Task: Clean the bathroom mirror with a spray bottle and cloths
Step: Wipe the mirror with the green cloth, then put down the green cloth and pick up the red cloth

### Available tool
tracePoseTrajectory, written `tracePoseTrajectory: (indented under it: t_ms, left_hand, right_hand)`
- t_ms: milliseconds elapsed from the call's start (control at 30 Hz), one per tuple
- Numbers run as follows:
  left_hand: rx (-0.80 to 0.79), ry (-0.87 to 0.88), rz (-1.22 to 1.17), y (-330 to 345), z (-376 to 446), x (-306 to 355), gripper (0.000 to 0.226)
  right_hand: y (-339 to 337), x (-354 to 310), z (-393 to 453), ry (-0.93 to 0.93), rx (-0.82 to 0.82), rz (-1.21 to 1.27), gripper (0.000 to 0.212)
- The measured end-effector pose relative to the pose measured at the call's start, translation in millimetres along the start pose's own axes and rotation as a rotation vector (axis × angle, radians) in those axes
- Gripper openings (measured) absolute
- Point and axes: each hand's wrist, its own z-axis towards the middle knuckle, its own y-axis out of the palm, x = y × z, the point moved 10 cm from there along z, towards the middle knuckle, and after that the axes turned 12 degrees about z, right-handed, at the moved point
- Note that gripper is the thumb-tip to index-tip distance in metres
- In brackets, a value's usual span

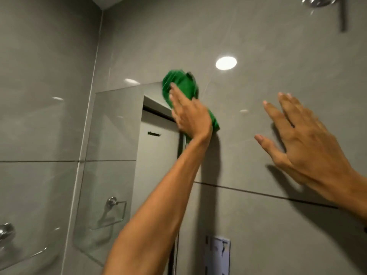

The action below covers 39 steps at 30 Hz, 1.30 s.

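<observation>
Up high: grey tiled wall point(278, 56); mirror point(111, 155) toward 9 o'clock; right hand point(309, 139) at 3 o'clock, flat, fingers spread, empty; left hand point(190, 116) pressing green cloth point(178, 84) on mirror's top-right corner, 12 o'clock.

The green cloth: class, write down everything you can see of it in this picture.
The green cloth is a bright, soft-looking fabric, bunched and creased rather than spread flat. It sits at the mirror's upper right corner, overlapping the grey tiled wall beside it. The left hand presses on it with flat, extended fingers, hiding its middle; one end shows above the fingertips, another below the wrist. Its edges look motion-blurred.
</observation>
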Motion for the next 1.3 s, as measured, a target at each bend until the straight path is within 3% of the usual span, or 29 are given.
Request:
tracePoseTrajectory:
  t_ms: [133, 200, 267, 367, 433, 533, 700, 833, 967, 1067, 1167, 1300]
  left_hand:
    - [-0.215, 0.387, -0.185, 31, -7, 108, 0.075]
    - [-0.292, 0.589, -0.213, 35, -41, 142, 0.076]
    - [-0.415, 0.793, -0.222, 37, -89, 164, 0.079]
    - [-0.615, 1.001, -0.204, 28, -168, 167, 0.090]
    - [-0.649, 1.019, -0.144, 10, -209, 148, 0.108]
    - [-0.801, 0.754, -0.125, -19, -255, 83, 0.122]
    - [-1.391, -0.198, -0.364, -56, -391, -78, 0.071]
    - [-1.507, -0.850, -0.318, -127, -531, -199, 0.062]
    - [-1.558, -1.278, -0.131, -198, -634, -283, 0.055]
    - [-1.565, -1.381, 0.068, -239, -690, -330, 0.044]
    - [-1.548, -1.285, 0.204, -262, -731, -366, 0.046]
    - [-1.569, -1.092, 0.343, -278, -771, -400, 0.058]
  right_hand:
    - [-30, 35, 15, 0.359, 0.109, 0.734, 0.082]
    - [-39, 45, 13, 0.573, 0.239, 1.208, 0.079]
    - [-43, 37, 4, 0.671, 0.280, 1.580, 0.070]
    - [-49, 31, -32, 0.749, 0.477, 1.767, 0.036]
    - [-46, 36, -87, 0.920, 0.673, 1.687, 0.040]
    - [-24, 22, -180, 1.129, 0.735, 1.673, 0.044]
    - [10, -35, -342, 1.402, 0.753, 1.749, 0.055]
    - [27, -77, -517, 1.852, 0.729, 1.460, 0.062]
    - [29, -117, -665, 2.207, 0.615, 1.149, 0.054]
    - [28, -146, -755, 2.429, 0.499, 1.004, 0.024]
    - [29, -165, -826, 2.550, 0.291, 0.809, 0.018]
    - [30, -169, -892, 2.527, -0.273, 0.482, 0.035]
